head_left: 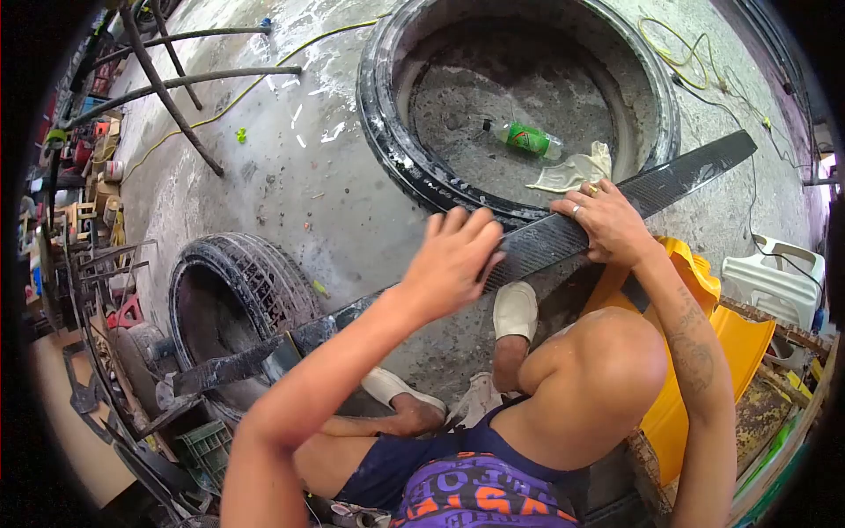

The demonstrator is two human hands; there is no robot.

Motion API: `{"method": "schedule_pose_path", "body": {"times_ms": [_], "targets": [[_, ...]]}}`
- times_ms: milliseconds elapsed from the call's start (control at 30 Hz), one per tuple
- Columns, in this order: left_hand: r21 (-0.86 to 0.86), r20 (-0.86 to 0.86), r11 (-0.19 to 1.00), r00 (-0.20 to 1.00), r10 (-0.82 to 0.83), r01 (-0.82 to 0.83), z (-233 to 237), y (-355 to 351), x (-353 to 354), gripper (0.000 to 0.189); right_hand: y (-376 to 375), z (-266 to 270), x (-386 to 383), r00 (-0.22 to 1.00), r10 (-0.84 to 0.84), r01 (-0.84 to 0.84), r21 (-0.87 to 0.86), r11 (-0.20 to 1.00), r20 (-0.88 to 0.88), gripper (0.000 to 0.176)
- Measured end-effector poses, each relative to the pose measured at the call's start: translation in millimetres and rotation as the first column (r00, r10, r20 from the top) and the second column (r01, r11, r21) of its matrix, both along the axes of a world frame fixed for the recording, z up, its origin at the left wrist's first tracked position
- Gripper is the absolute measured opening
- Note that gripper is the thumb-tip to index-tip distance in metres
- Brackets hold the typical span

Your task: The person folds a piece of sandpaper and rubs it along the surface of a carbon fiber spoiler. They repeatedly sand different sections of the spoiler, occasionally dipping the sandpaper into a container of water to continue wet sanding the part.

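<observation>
A long black strip with a woven, carbon-fibre look [695,174] slants across in front of me, lying over the rims of two tires. My right hand [606,222], with rings on it, grips the strip right of its middle, fingers over the far edge. Farther left, my left hand [453,264] is at the strip with fingers curled. A dark edge shows by its thumb, but I cannot make out what it is. The large tire [378,97] lies flat beyond my hands. The smaller tire [264,282] is under the strip's left part.
Inside the large tire are a green-labelled bottle [531,139] and a pale glove-like cloth [576,172]. A white plastic stool [775,280] and a yellow panel [704,378] are at right. Metal bars [185,81] stick out at upper left. A yellow cord [216,114] crosses the floor.
</observation>
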State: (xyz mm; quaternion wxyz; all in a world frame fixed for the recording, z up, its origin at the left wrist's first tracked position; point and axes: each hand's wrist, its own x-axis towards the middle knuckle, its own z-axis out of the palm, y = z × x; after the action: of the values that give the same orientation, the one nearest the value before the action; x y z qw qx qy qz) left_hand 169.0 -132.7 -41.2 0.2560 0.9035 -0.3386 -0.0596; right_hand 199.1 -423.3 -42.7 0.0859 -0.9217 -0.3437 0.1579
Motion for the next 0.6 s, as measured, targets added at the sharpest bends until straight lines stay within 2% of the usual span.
{"method": "schedule_pose_path", "body": {"times_ms": [67,167,233,267,333,433,500,567,600], "targets": [[-0.034,0.022,0.999,1.000,-0.017,0.018,0.5,-1.8,2.5,0.023,-0.4,-0.9,0.3,0.999,0.008,-0.007,-0.024,1.000,0.045,0.073],[-0.076,0.022,0.997,1.000,0.003,-0.001,2.8,45.3,-19.8,0.023,0.3,1.7,0.6,0.999,0.009,-0.008,-0.031,0.999,0.042,0.071],[0.027,-0.112,1.000,0.994,-0.008,0.011,5.5,75.0,-28.3,0.025,1.9,1.9,3.8,0.999,0.005,-0.004,-0.024,1.000,0.036,0.069],[0.022,-0.118,1.000,0.993,-0.009,0.011,-0.5,66.0,-25.8,0.025,2.1,2.5,2.2,1.000,0.007,-0.006,-0.017,1.000,0.026,0.068],[-0.119,-0.016,0.982,0.989,-0.148,0.145,1.3,19.3,-1.5,0.025,1.4,1.9,1.0,0.999,0.010,-0.010,-0.011,1.000,0.043,0.066],[-0.060,-0.051,0.980,0.979,-0.195,0.192,-1.8,-22.2,17.1,0.026,3.7,3.7,-1.5,0.999,-0.005,0.006,-0.025,1.000,0.055,0.063],[-0.085,-0.063,0.981,0.981,-0.182,0.176,-1.7,9.6,4.2,0.027,1.7,5.3,-0.4,0.999,-0.014,0.016,-0.048,0.999,0.050,0.062],[-0.104,-0.082,0.983,0.984,-0.161,0.152,0.4,42.6,-7.6,0.027,1.8,3.3,0.7,0.998,0.001,-0.001,-0.001,1.000,0.058,0.061],[-0.041,-0.126,0.987,0.980,-0.156,0.152,7.2,52.9,-8.6,0.027,2.0,2.4,1.4,1.000,-0.012,0.012,0.004,1.000,0.021,0.061]]}}
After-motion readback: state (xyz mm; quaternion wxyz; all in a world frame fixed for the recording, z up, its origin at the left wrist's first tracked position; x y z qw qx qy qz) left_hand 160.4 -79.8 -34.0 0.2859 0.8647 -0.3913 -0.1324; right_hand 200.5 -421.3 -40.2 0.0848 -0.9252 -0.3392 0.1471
